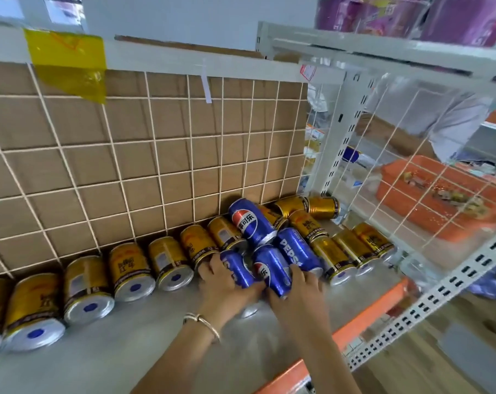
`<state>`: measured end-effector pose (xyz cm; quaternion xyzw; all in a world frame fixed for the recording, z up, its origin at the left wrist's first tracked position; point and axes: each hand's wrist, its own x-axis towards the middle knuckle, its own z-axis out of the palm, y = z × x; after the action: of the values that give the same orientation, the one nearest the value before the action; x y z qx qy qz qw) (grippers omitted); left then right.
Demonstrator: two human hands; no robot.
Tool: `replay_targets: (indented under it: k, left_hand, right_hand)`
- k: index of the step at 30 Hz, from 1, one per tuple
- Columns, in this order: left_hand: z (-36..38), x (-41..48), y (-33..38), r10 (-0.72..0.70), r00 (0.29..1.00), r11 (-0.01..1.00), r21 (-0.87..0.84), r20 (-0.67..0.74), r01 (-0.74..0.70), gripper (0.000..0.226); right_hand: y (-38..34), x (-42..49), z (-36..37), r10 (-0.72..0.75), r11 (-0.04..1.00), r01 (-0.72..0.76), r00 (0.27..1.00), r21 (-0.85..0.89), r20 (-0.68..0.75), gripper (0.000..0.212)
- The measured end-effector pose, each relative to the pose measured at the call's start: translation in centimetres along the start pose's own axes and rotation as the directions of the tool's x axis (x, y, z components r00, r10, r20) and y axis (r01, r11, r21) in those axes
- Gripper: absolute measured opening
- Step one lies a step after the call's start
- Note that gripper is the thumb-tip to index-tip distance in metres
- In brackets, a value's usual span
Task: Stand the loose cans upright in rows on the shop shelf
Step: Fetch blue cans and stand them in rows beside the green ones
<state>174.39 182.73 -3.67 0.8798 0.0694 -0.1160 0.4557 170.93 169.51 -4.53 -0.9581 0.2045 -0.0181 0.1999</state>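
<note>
Cans lie on their sides across the grey shelf (127,351). We note a row of gold cans (130,271) along the wire-grid back panel (155,155), their silver ends facing the shelf's orange front edge (363,314). More gold cans are heaped towards the right rear corner.

Four blue Pepsi cans sit near mid-shelf. The top Pepsi can (251,220) rests across the heap with its logo up. The second Pepsi can (298,248) lies just below and to the right of it, touching the gold cans beside it.

The left hand (226,288) has its fingers curled round the left-front Pepsi can (236,268), fingertips on the can's left flank. The can lies tilted in the grip, its far end against the heap. A silver bracelet (204,322) is on that wrist.

The right hand (300,294) has its fingers wrapped over the right side of the right-front Pepsi can (272,270) and is clamped on it. The can's near end pokes out between the two hands.

The held cans lie side by side; we cannot tell whether they touch. Both sit ahead of the palms, between the hands and the heap.

An orange basket (440,200) is visible behind the side mesh at right.
</note>
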Motion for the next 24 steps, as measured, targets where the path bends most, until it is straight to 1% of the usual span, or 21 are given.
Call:
replay_targets:
  k: [2,3,5,6,7,8,9,10,11,12,14,15,17,18,19,21,23,24]
  left_hand:
    - [-0.4,0.3,-0.8,-0.038,0.998,0.997,-0.071,0.053,0.041,0.115]
    - [-0.7,0.4,-1.3,-0.055,0.994,0.994,-0.091,0.090,0.063,0.115]
    - [-1.2,0.9,-2.7,-0.078,0.987,0.991,-0.101,0.142,0.093,0.105]
    - [-1.5,0.9,-3.0,-0.092,0.984,0.987,-0.113,0.154,0.110,0.094]
    - [-1.8,0.6,-3.1,-0.115,0.980,0.978,-0.152,0.161,0.140,0.080]
    - [-1.8,0.4,-3.1,-0.118,0.979,0.970,-0.191,0.163,0.149,0.063]
    - [-1.7,0.2,-3.0,-0.109,0.983,0.966,-0.216,0.149,0.140,0.046]
    - [-1.6,0.0,-2.6,-0.081,0.989,0.974,-0.200,0.122,0.104,0.030]
    - [-1.4,-0.2,-2.3,-0.072,0.991,0.973,-0.210,0.112,0.094,0.021]
    - [-1.3,-0.4,-2.2,-0.073,0.991,0.967,-0.234,0.110,0.097,0.017]
    - [-1.6,-1.0,-2.2,-0.123,0.984,0.937,-0.312,0.131,0.159,0.018]
    - [-1.7,-1.2,-2.7,-0.145,0.976,0.898,-0.392,0.162,0.199,0.024]
    - [-1.9,-2.3,-3.4,-0.159,0.964,0.785,-0.565,0.215,0.255,0.043]
    - [-2.0,-2.9,-3.7,-0.152,0.962,0.730,-0.631,0.226,0.263,0.049]
    - [-2.1,-3.6,-4.0,-0.146,0.965,0.697,-0.669,0.219,0.258,0.050]
    - [-2.2,-4.7,-4.4,-0.141,0.973,0.649,-0.725,0.181,0.229,0.040]
    - [-2.9,-5.8,-4.5,-0.135,0.984,0.626,-0.760,0.118,0.177,0.029]
    - [-3.4,-6.4,-4.7,-0.134,0.988,0.619,-0.772,0.081,0.147,0.030]
  right_hand:
    - [0.5,0.6,-0.8,-0.002,1.000,0.002,0.998,-0.009,0.058,0.062]
    - [0.9,0.9,-1.4,0.001,1.000,-0.003,0.991,0.017,0.132,0.055]
    - [1.8,1.3,-2.5,-0.013,0.995,-0.021,0.941,0.098,0.338,0.046]
    - [2.1,1.5,-2.7,-0.042,0.990,-0.019,0.908,0.142,0.418,0.048]
    - [2.2,1.5,-2.7,-0.071,0.983,-0.019,0.881,0.185,0.468,0.052]
    - [2.1,1.5,-2.5,-0.099,0.975,-0.015,0.867,0.224,0.488,0.053]
    - [1.8,1.5,-2.2,-0.122,0.969,-0.004,0.863,0.248,0.490,0.052]
    - [1.5,1.3,-1.9,-0.134,0.965,0.003,0.864,0.261,0.486,0.046]
    - [1.2,1.1,-1.6,-0.145,0.963,0.011,0.865,0.270,0.480,0.040]
    - [0.9,0.9,-1.3,-0.157,0.958,0.016,0.865,0.286,0.476,0.036]
    - [0.8,0.8,-1.2,-0.163,0.930,-0.035,0.852,0.365,0.497,0.039]
    - [0.8,0.7,-1.3,-0.176,0.893,-0.090,0.832,0.440,0.526,0.041]
    - [1.1,0.5,-1.5,-0.242,0.772,-0.205,0.780,0.602,0.577,0.037]
    - [1.1,0.3,-1.4,-0.280,0.696,-0.260,0.761,0.670,0.586,0.032]
    - [0.9,0.0,-1.4,-0.317,0.619,-0.312,0.741,0.721,0.592,0.027]
    - [0.3,-0.5,-1.5,-0.384,0.499,-0.391,0.700,0.774,0.602,0.028]
    - [-0.8,-1.0,-1.3,-0.451,0.452,-0.389,0.676,0.803,0.582,0.036]
    - [-1.3,-1.3,-1.1,-0.479,0.449,-0.374,0.666,0.812,0.572,0.042]
